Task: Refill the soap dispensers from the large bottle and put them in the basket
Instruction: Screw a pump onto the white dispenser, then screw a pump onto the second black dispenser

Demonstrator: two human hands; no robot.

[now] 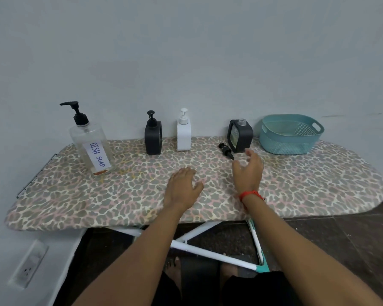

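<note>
Your right hand hovers just before the open dispenser, fingers spread and holding nothing. Your left hand lies relaxed on the ironing board, to its left. The pump lies beside this dispenser, so the neck seems ready for pouring. The large bottle stands far left of it, the basket just right.

One large bottle at 10 o'clock. Three soap dispensers near 12 o'clock: capped black dispenser, white dispenser, uncapped black dispenser. One loose pump head. One basket at 2 o'clock. Two hands: left hand, right hand.
</note>
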